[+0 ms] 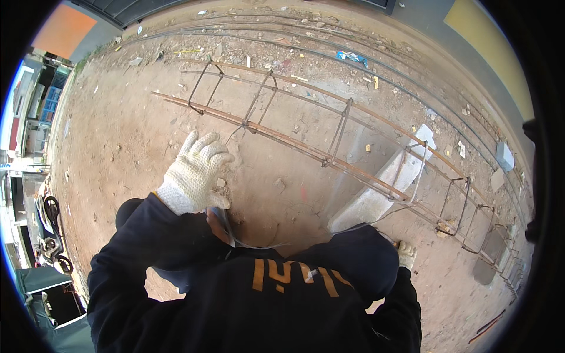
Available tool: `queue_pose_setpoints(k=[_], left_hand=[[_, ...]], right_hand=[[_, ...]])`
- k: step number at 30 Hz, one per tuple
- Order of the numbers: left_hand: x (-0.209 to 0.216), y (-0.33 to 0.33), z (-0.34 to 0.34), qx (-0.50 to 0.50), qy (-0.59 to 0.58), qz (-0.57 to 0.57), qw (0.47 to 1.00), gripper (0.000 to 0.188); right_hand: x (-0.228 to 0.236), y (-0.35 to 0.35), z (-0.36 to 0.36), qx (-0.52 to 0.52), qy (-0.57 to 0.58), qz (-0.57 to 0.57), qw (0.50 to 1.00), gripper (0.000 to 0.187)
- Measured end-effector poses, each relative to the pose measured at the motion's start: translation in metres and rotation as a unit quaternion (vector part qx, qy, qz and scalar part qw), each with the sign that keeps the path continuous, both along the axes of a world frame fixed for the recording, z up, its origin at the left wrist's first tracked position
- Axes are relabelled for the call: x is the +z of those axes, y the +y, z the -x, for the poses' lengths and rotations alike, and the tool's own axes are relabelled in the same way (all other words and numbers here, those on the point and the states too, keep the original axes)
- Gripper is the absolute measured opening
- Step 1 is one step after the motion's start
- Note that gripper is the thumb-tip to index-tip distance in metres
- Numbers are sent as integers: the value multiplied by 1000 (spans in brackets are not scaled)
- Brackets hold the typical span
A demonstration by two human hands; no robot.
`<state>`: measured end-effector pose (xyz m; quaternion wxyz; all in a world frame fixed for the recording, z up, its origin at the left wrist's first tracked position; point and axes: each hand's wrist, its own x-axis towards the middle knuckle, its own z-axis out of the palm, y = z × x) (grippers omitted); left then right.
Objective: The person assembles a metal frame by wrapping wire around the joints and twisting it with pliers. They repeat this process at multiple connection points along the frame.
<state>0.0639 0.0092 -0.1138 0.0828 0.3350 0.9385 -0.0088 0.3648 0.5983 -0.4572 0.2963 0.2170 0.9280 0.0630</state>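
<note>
My left hand (197,167), in a cream knitted glove, is held over the dirt, just short of the near bars of a long rebar cage (247,125). Its fingers are stretched out and the thumb stands apart, with nothing between them. The cage is made of rusty long bars joined by several rectangular stirrups, and runs from upper left to lower right. Beside my right knee is my right hand (406,254), gloved likewise and partly hidden by the knee. Its fingers are too small and covered to read. A thin wire curves near it.
A pale, whitish slab (376,200) lies on the ground under the cage. Long thin rods (376,72) run along the wall behind, among rubble and a blue plastic scrap (352,57). A grey block (504,156) sits at far right. A motorcycle (52,229) stands at far left.
</note>
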Motion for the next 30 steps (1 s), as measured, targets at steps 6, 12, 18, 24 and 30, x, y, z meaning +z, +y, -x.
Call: queue_pose_setpoints(k=[6,12,18,24,30], left_hand=[[-69,-51,82,258,-33,-350,900,28],[-180,-79,87,101,-288,17,952,43],[-258,-15,60,233,-779,-386,436,31],[-230,-10,75,147,-796,-516,280,43],[-209,-2,44,-113,-866,-484,59,68]], right_hand=[[-16,2,-45,-120,-13,126,985,40],[161,-113,-128,-477,347,86,803,19],[440,-311,-11,-364,702,246,561,52],[522,-451,165,-244,501,382,737,53],[433,-501,245,-330,164,365,855,30]])
